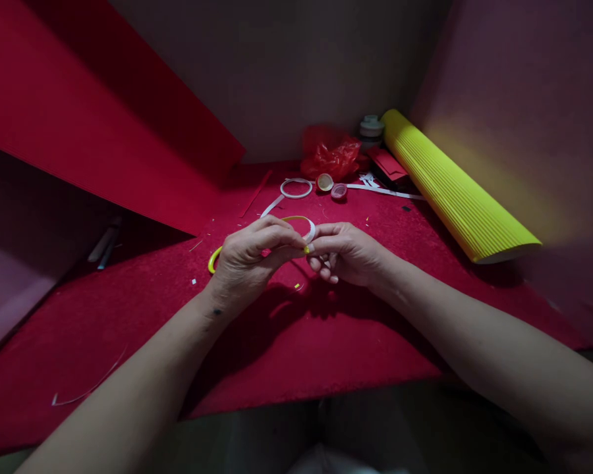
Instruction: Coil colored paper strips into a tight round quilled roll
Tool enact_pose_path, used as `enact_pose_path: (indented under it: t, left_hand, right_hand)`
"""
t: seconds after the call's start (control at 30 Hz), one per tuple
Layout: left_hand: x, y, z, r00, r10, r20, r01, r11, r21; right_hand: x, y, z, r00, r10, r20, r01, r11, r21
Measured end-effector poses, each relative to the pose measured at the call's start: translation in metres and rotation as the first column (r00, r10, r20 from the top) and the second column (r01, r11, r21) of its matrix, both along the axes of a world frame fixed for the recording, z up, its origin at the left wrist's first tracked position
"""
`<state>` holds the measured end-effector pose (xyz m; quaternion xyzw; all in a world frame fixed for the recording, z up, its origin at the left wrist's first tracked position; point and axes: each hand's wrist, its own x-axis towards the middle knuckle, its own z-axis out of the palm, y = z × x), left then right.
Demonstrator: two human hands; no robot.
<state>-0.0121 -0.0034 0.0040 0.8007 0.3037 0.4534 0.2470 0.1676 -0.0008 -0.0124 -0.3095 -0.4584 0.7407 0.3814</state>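
Both my hands meet above the middle of the table, fingertips pinched together. My left hand (257,253) grips a narrow yellow strip with a white inner face (310,230), bent round into a loop. The strip's other part is pinched between the thumb and fingers of my right hand (346,253). A small yellow end shows where the fingertips meet. Beside my left hand, a yellow curved handle (212,261) lies on the table, and the rest of it is hidden behind the hand.
Beyond my hands are a roll of white tape (296,189), two small round cups (325,183), a red plastic bag (331,155) and a lidded jar (371,128). A yellow corrugated roll (459,191) lies right. A large red sheet (128,125) leans left. Scraps dot the red tabletop (350,355).
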Motion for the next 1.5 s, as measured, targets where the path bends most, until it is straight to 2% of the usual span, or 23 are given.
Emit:
enact_pose_path:
  t: [0.47, 0.77, 1.2, 1.27, 1.33, 1.43, 1.5]
  left_hand:
    - [-0.0005, 0.0001, 0.0022, 1.0, -0.01, 0.02, 0.009, 0.999, 0.048]
    - [-0.002, 0.0028, 0.0001, 0.995, -0.011, 0.096, 0.014, 1.0, -0.026]
    - [-0.0032, 0.0043, -0.0028, 0.993, -0.01, 0.121, 0.011, 1.0, -0.006]
    - [-0.0022, 0.0031, -0.002, 0.991, -0.009, 0.13, 0.014, 0.999, -0.042]
    - [-0.0013, 0.0018, -0.0005, 0.986, -0.015, 0.164, 0.039, 0.989, -0.143]
    - [-0.0013, 0.0014, 0.0029, 0.976, 0.002, 0.219, 0.07, 0.945, -0.319]
    - [-0.002, 0.0022, 0.0051, 0.975, 0.039, 0.219, 0.045, 0.93, -0.366]
  right_hand:
    - [-0.0034, -0.0037, 0.0034, 0.997, -0.073, 0.032, 0.068, 0.99, 0.127]
    - [-0.0039, -0.0043, -0.0001, 0.992, -0.123, 0.031, 0.114, 0.972, 0.205]
    - [-0.0088, -0.0061, -0.0017, 0.987, -0.161, 0.001, 0.157, 0.961, 0.23]
    - [-0.0087, -0.0054, -0.0027, 0.987, -0.162, -0.002, 0.159, 0.962, 0.222]
    - [-0.008, -0.0043, -0.0036, 0.988, -0.153, -0.006, 0.151, 0.965, 0.214]
    - [-0.0063, -0.0027, -0.0037, 0.99, -0.139, -0.006, 0.137, 0.967, 0.213]
    - [-0.0051, -0.0017, -0.0029, 0.991, -0.132, -0.003, 0.13, 0.969, 0.208]
